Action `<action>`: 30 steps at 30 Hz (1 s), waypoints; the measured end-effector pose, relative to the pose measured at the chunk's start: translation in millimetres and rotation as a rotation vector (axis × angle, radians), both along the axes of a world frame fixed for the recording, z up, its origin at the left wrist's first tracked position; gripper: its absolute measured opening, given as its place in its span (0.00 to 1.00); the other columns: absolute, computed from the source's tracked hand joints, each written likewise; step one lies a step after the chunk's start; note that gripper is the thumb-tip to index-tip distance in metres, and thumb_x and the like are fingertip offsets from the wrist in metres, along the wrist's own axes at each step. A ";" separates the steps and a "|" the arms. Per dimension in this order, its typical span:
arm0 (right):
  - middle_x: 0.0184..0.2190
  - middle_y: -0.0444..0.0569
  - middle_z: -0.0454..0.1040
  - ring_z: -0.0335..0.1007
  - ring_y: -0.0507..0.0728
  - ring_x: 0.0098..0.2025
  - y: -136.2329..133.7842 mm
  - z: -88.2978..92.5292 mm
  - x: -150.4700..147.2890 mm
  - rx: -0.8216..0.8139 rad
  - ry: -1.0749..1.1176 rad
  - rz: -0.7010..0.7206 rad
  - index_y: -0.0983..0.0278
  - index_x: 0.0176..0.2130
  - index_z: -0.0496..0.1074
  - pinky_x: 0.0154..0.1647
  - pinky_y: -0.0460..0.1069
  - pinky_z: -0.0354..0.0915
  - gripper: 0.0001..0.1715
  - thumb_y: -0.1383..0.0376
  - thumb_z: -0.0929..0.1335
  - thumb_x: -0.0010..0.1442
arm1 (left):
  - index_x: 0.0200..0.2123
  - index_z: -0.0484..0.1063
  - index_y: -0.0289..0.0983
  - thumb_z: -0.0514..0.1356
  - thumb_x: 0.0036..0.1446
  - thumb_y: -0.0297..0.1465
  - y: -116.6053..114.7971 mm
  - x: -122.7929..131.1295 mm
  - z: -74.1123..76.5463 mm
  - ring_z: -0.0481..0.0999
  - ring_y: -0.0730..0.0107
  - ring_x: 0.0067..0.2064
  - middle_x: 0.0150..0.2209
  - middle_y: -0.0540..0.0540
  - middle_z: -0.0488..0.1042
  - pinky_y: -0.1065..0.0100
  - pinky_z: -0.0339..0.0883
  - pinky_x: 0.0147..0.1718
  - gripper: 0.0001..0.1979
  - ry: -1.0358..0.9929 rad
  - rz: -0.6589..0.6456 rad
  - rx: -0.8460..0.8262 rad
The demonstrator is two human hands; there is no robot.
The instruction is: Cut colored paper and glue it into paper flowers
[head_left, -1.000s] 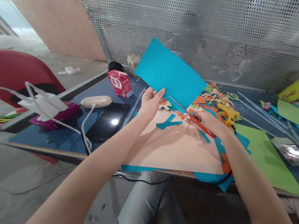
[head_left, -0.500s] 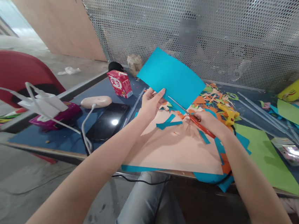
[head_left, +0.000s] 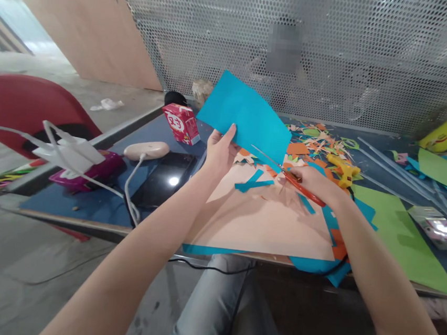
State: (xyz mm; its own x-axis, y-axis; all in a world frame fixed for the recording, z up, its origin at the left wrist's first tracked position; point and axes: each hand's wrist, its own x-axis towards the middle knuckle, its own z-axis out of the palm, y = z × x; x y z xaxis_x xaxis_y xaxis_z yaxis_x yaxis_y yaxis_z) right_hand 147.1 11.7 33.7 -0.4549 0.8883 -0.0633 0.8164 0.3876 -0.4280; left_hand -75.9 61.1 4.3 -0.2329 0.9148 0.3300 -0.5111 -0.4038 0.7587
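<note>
My left hand [head_left: 219,152] pinches the lower edge of a turquoise paper sheet [head_left: 244,116] and holds it up, tilted, above the table. My right hand [head_left: 314,182] grips red-handled scissors [head_left: 286,174]; their thin blades point up-left and meet the sheet's lower right edge. Under both hands lies a large peach paper sheet [head_left: 265,221] with two turquoise strips [head_left: 252,182] on it.
Paper scraps [head_left: 313,139] and a yellow glue gun [head_left: 342,169] lie behind my right hand. Green sheets [head_left: 399,234] cover the right side. On the left are a red carton [head_left: 181,123], a black tablet [head_left: 162,180], a white charger [head_left: 70,153] and a red chair [head_left: 24,106].
My left hand has shifted the turquoise sheet a little to the left and turned it. My right hand with the scissors has stayed almost in place.
</note>
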 end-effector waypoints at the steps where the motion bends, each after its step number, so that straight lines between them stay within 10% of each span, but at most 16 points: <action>1: 0.22 0.44 0.63 0.60 0.52 0.26 -0.4 0.5 0.0 -0.008 0.005 -0.004 0.63 0.24 0.63 0.28 0.47 0.54 0.27 0.42 0.60 0.52 | 0.35 0.69 0.41 0.68 0.41 0.40 -0.9 0.4 0.8 0.76 0.64 0.44 0.39 0.48 0.78 0.63 0.72 0.43 0.18 0.014 -0.003 0.009; 30: 0.22 0.45 0.63 0.59 0.52 0.24 -6.7 6.5 -3.5 -0.037 -0.013 -0.071 0.62 0.25 0.64 0.26 0.47 0.51 0.26 0.43 0.60 0.53 | 0.43 0.70 0.39 0.67 0.41 0.42 -4.4 5.3 1.2 0.74 0.60 0.47 0.39 0.43 0.76 0.61 0.68 0.46 0.25 0.212 0.119 0.180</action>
State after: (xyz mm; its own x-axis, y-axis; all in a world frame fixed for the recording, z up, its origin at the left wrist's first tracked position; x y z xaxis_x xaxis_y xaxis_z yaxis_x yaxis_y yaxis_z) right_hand 143.5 5.0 40.3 -0.3897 0.9153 -0.1018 0.8470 0.3128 -0.4299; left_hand -70.6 56.7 5.5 -0.2437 0.8074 0.5373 -0.2896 -0.5893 0.7542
